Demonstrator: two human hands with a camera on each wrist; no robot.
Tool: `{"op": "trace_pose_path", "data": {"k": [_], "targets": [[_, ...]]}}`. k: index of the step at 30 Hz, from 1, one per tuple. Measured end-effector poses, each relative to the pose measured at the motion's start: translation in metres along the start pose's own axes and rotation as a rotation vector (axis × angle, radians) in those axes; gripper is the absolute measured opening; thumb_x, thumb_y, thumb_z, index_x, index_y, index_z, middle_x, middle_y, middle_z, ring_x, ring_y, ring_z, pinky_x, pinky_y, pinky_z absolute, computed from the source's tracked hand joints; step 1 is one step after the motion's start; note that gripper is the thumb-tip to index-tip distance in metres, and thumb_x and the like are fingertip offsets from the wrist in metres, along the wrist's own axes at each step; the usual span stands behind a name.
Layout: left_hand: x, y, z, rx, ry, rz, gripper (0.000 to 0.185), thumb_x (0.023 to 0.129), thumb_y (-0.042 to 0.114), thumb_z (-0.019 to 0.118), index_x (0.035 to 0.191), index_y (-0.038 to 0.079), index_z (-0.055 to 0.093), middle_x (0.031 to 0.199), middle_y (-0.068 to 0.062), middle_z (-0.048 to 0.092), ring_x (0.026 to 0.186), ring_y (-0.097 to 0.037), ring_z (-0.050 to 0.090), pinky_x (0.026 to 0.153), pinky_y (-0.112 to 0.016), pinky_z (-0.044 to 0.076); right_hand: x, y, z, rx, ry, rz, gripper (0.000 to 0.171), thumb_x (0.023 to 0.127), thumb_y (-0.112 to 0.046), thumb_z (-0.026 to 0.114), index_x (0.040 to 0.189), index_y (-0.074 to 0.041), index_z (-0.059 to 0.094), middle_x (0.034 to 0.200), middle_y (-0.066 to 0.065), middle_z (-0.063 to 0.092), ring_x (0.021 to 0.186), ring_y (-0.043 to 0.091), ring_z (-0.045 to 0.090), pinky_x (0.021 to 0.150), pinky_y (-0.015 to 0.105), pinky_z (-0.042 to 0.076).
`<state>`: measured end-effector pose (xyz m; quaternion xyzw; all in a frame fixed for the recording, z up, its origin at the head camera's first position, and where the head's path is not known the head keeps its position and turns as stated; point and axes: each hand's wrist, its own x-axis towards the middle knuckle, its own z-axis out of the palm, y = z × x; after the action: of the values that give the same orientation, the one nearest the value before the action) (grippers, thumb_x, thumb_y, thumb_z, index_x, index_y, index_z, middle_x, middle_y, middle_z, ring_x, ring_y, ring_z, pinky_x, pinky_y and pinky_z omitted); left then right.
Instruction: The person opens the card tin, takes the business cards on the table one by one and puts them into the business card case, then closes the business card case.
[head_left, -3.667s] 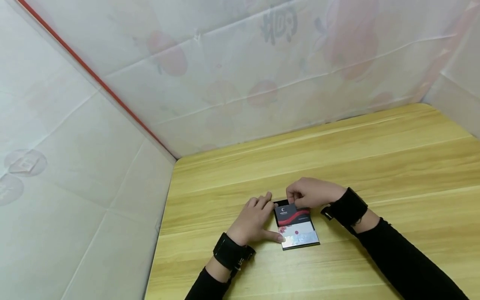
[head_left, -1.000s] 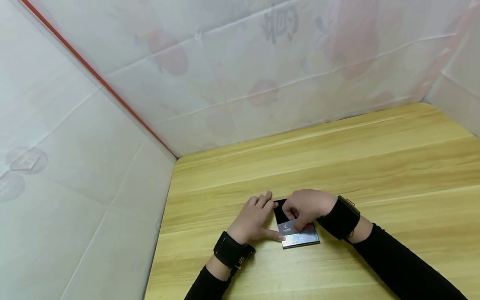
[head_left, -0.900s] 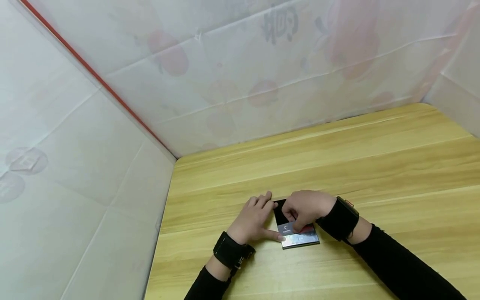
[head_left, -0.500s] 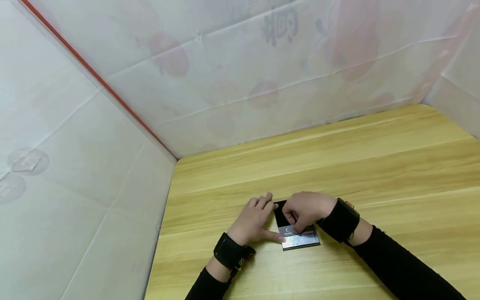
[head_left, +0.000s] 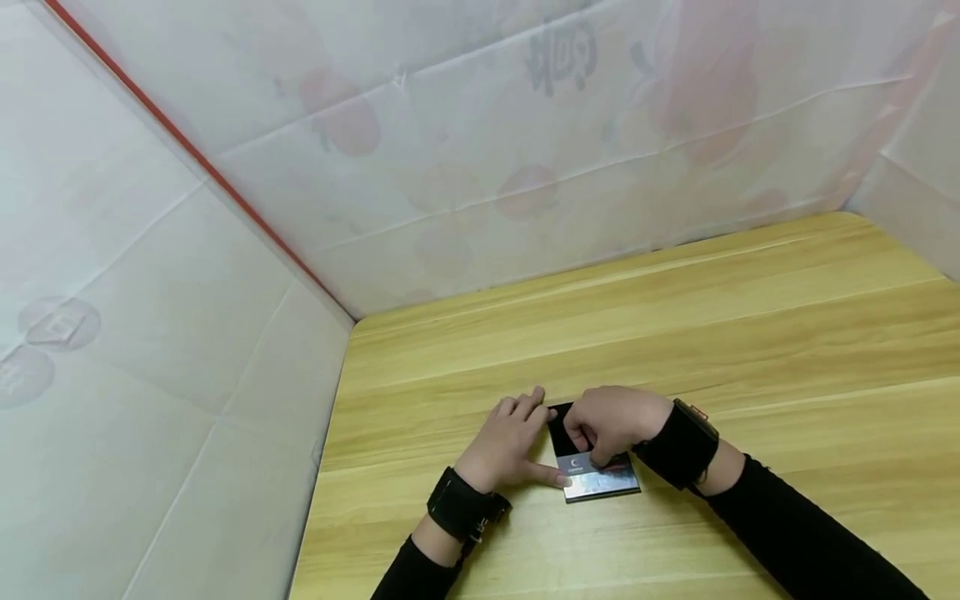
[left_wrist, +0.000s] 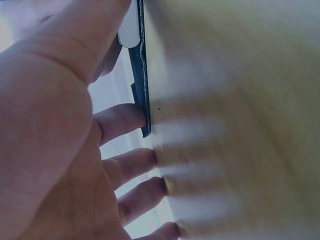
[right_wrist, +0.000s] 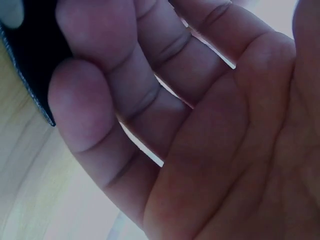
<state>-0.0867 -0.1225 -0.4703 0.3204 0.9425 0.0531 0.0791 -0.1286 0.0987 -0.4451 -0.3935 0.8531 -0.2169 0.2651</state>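
On the wooden table lies an opened-out card case [head_left: 602,482], black in its far half, with a shiny silver strip at the near end. A dark grey business card [head_left: 576,462] with a white crescent mark and a touch of red sits partly behind that strip. My right hand [head_left: 621,417] bends over the case and pinches the card at its far edge, thumb on its face; the fingertips are partly hidden. With spread, fairly straight fingers, my left hand [head_left: 501,442] steadies the case's left side. In the left wrist view, one finger touches the black case edge [left_wrist: 142,75].
The wooden table [head_left: 720,325] stretches behind and to the right of the hands. White printed sheets [head_left: 465,150] hang as walls at the back and left, with a red strip [head_left: 180,142] along their meeting corner. Black bands [head_left: 459,504] circle both wrists.
Since the earliest frame, the right hand has brought the card nearer the body, so more of it sits behind the silver strip. Over the last second it has slid slightly further. The left hand stays put.
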Motion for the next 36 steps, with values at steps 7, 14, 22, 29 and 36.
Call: {"op": "trace_pose_path", "data": {"k": [7, 14, 22, 29, 36], "targets": [[0.001, -0.002, 0.001, 0.006, 0.008, -0.002, 0.092, 0.073, 0.078, 0.066, 0.141, 0.019, 0.048, 0.162, -0.013, 0.028, 0.138, -0.033, 0.039, 0.115, -0.046, 0.033, 0.002, 0.001, 0.000, -0.004, 0.007, 0.000, 0.025, 0.064, -0.001, 0.079, 0.071, -0.019, 0.063, 0.062, -0.012, 0.055, 0.054, 0.003, 0.048, 0.051, 0.022, 0.040], [0.001, -0.001, 0.001, -0.019, 0.002, 0.002, 0.094, 0.073, 0.078, 0.066, 0.144, 0.018, 0.047, 0.162, -0.014, 0.028, 0.139, -0.034, 0.038, 0.116, -0.046, 0.032, 0.002, 0.003, 0.003, 0.009, 0.013, 0.005, 0.024, 0.065, 0.001, 0.078, 0.070, -0.018, 0.063, 0.060, -0.013, 0.054, 0.053, 0.003, 0.047, 0.051, 0.021, 0.040], [0.004, 0.001, -0.001, -0.107, 0.030, 0.047, 0.105, 0.072, 0.071, 0.072, 0.157, 0.029, 0.026, 0.160, -0.005, 0.033, 0.131, -0.034, 0.041, 0.112, -0.052, 0.031, 0.002, 0.000, 0.003, -0.029, 0.033, 0.037, 0.027, 0.062, -0.001, 0.082, 0.066, -0.019, 0.063, 0.060, -0.013, 0.054, 0.055, 0.005, 0.049, 0.052, 0.023, 0.043], [0.005, 0.006, -0.004, -0.160, 0.048, 0.065, 0.111, 0.070, 0.066, 0.077, 0.159, 0.035, 0.019, 0.153, 0.005, 0.042, 0.129, -0.037, 0.041, 0.106, -0.063, 0.033, -0.002, 0.003, -0.001, -0.015, 0.033, -0.003, 0.025, 0.069, -0.013, 0.082, 0.066, -0.023, 0.060, 0.060, -0.015, 0.053, 0.054, 0.002, 0.048, 0.053, 0.022, 0.042], [0.006, 0.010, -0.010, -0.137, 0.043, 0.083, 0.121, 0.071, 0.062, 0.079, 0.162, 0.027, 0.007, 0.148, -0.002, 0.042, 0.133, -0.028, 0.042, 0.105, -0.061, 0.039, -0.015, 0.013, -0.024, 0.008, 0.137, -0.077, 0.024, 0.085, -0.017, 0.071, 0.068, -0.023, 0.056, 0.058, -0.015, 0.046, 0.050, 0.001, 0.044, 0.053, 0.021, 0.040]]}}
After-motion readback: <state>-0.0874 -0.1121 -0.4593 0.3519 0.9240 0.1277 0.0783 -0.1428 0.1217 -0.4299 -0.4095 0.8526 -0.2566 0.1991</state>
